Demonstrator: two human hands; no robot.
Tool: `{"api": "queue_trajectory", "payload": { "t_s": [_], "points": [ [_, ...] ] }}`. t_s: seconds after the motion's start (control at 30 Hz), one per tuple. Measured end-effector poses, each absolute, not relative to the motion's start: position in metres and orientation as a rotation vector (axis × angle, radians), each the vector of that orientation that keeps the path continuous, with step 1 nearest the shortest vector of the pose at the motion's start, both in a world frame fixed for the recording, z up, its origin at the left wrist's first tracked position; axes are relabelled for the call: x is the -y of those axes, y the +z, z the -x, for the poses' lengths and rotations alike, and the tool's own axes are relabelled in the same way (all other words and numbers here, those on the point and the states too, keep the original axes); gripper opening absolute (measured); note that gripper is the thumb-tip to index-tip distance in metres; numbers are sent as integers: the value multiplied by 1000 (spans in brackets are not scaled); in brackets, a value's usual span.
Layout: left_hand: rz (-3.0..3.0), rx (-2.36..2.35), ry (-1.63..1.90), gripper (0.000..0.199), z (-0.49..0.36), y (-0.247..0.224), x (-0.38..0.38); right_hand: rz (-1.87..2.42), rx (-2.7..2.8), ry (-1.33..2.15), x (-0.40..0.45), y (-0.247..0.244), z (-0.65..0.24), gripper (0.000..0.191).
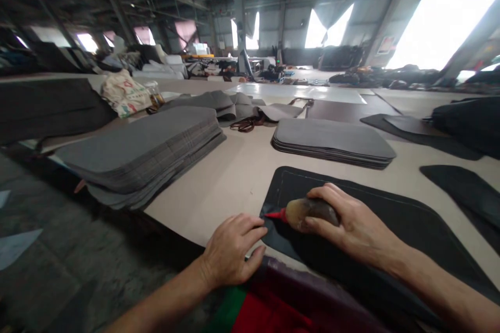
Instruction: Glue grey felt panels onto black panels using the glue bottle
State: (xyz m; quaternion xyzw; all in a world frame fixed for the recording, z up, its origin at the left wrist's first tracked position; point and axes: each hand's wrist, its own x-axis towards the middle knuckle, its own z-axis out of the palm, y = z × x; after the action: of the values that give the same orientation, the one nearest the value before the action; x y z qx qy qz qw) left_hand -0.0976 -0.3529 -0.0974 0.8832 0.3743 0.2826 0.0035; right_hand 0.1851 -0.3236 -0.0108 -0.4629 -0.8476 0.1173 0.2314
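Observation:
My right hand [351, 218] is wrapped round a squeeze bottle [299, 213], yellowish and dark, that lies tilted almost flat with its red nozzle pointing left. The nozzle tip is at the left edge of a black rounded panel [375, 195]. A thin pale line runs along the panel's far border. My left hand [236, 250] rests at the panel's near left edge, fingers stretched out and thumb apart, holding nothing. Its fingertips are close to the nozzle tip. Part of the panel is hidden under my right hand and forearm.
Beyond the panel sits a stack of grey rounded pieces [332, 138]. A taller grey stack [144, 145] stands at the table's left edge. Grey scraps [222, 104] and a cloth bag [127, 93] lie farther back. Another black piece [464, 192] is to the right.

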Motion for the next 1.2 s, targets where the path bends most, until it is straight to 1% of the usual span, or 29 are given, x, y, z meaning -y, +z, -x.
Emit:
{"api": "queue_trajectory", "payload": {
  "t_s": [0.2, 0.4, 0.7, 0.83, 1.03, 1.2],
  "points": [
    [-2729, -1254, 759, 32, 96, -92, 354, 1196, 2450, 182, 322, -1, -177, 18],
    [-2724, -1262, 669, 32, 95, -90, 352, 1141, 2438, 195, 323, 5, -175, 15],
    [-2773, -1230, 762, 32, 95, -92, 349, 1099, 2460, 225, 329, 9, -172, 12],
    [-2734, -1232, 763, 32, 95, -94, 349, 1092, 2496, 236, 329, 11, -169, 8],
    [-2680, -1246, 771, 28, 94, -92, 349, 1114, 2557, 199, 327, 19, -163, 10],
    [-2695, -1253, 743, 25, 94, -92, 350, 1146, 2621, 164, 327, 30, -156, 7]
  ]
}}
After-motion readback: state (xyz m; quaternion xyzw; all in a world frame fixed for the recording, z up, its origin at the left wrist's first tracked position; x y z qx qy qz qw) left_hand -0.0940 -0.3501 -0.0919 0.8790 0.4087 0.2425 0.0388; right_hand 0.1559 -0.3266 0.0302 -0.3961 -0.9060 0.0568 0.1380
